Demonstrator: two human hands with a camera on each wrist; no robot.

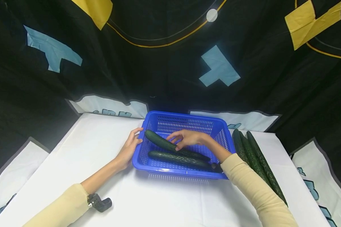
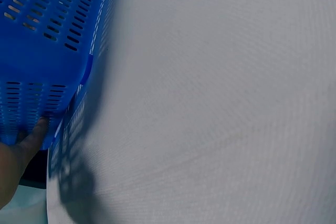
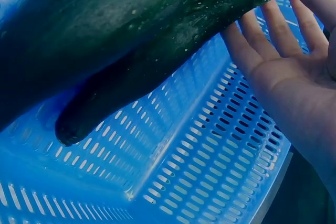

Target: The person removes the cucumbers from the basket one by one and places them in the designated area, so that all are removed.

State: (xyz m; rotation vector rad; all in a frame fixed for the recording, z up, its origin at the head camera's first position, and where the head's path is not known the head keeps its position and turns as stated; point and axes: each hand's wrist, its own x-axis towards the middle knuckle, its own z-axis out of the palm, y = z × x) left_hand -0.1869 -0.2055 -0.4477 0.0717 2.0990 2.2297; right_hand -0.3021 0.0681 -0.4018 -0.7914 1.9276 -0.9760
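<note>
Right hand (image 1: 188,138) astride far cucumber (image 1: 165,144) in plastic basket (image 1: 164,170), clamping indeterminable; left hand (image 1: 130,147), fingers apart, touching basket. Probably placement; next calls for release.

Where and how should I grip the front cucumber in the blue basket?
I'd grip the front cucumber just left of its middle, coming from above, thumb on the near side. It lies lengthwise, low inside the blue basket, and the gap to the rear cucumber widens leftward, which should leave room for fingers.
</note>
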